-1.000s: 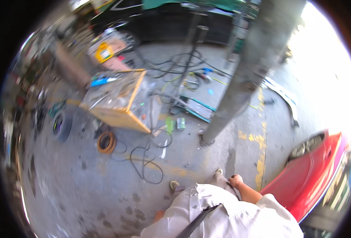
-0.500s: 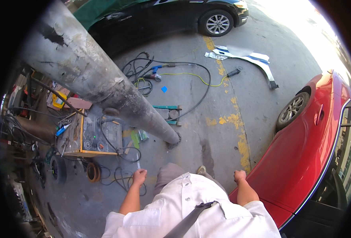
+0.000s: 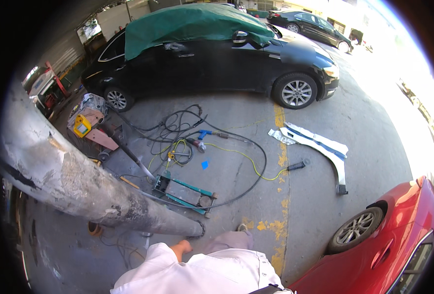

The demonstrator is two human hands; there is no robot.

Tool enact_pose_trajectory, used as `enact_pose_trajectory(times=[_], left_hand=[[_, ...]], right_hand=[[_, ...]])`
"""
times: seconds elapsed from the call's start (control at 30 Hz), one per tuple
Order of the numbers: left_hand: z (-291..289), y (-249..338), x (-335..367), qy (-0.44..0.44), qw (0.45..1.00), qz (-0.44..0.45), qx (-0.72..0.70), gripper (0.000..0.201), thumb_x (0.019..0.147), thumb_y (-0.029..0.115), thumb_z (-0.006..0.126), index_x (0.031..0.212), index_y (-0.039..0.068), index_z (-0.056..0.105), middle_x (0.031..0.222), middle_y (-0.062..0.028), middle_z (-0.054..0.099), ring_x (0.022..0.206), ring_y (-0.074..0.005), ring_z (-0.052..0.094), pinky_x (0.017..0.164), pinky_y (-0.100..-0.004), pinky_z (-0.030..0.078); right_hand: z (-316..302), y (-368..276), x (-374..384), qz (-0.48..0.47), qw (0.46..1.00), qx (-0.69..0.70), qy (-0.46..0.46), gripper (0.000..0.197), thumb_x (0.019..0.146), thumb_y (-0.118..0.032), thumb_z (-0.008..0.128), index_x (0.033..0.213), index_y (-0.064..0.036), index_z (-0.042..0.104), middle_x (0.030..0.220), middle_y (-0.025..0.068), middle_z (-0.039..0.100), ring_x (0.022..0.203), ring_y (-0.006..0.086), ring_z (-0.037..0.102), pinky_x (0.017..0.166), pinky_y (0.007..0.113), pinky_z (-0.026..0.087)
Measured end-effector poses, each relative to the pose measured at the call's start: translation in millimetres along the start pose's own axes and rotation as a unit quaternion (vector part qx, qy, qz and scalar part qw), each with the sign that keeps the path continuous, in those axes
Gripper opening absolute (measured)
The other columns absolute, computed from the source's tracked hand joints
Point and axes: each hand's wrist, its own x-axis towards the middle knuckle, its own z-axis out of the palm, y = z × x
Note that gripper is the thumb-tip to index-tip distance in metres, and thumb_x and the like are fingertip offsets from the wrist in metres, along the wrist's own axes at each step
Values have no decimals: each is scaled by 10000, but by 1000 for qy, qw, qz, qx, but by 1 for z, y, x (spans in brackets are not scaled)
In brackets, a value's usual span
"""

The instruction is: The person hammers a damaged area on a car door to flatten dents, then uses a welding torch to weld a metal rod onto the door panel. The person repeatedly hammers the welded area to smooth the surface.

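My left hand (image 3: 185, 246) shows low in the picture, just past the white sleeve (image 3: 153, 257). It hangs beside my leg, near the foot of a worn metal post (image 3: 143, 210). Its fingers are too small and turned away to make out, and I see nothing clearly held. Out of sight is my right hand. Ahead on the floor lies a green floor jack (image 3: 185, 192), touched by neither hand.
Tangled hoses and cables (image 3: 177, 122) lie with a grinder (image 3: 197, 143) beyond the jack. A white-and-blue car fender (image 3: 320, 142) rests on the concrete. A black car (image 3: 202, 73) under a green cover (image 3: 192, 29) stands ahead; a red car (image 3: 373, 259) is at right.
My view has tipped up and shifted, bringing the whole black car in. My right hand, closed earlier by the red car, has left the picture. My left hand sits lower, nearer the post's foot.
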Motion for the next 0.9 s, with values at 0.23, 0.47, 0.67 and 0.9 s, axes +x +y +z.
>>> enact_pose_trajectory(times=[0.23, 0.47, 0.67, 0.9], left_hand=[[-191, 151, 83, 164, 947, 99, -257, 376, 882, 387, 738, 1095, 80, 784, 1060, -161, 769, 1015, -309, 728, 895, -412, 555], [-308, 246, 115, 174, 890, 187, -377, 352, 910, 347, 703, 1098, 53, 756, 1069, -158, 764, 995, -309, 729, 883, -415, 561], [-242, 206, 133, 140, 923, 3, -358, 317, 882, 366, 713, 1028, 94, 788, 1021, -132, 776, 999, -306, 729, 876, -428, 564], [-183, 159, 82, 58, 848, -316, -420, 460, 865, 459, 739, 1120, 78, 777, 1139, -175, 747, 1063, -343, 711, 931, -446, 550]], right_hand=[[-232, -142, 33, 60, 990, 112, 65, 116, 877, -74, 631, 903, 31, 671, 725, 90, 650, 597, 204, 623, 448, 370, 468], [-278, -260, 133, 43, 997, 53, 44, 267, 843, -185, 695, 937, 61, 738, 817, 203, 733, 725, 314, 708, 630, 452, 540], [-288, -320, 287, -86, 985, -132, -74, 438, 770, -319, 772, 1014, 45, 774, 1011, 250, 762, 956, 339, 754, 831, 406, 563], [-376, -501, 401, 62, 995, 15, -83, 209, 831, -147, 707, 900, 43, 763, 818, 167, 741, 708, 275, 740, 653, 416, 589]])
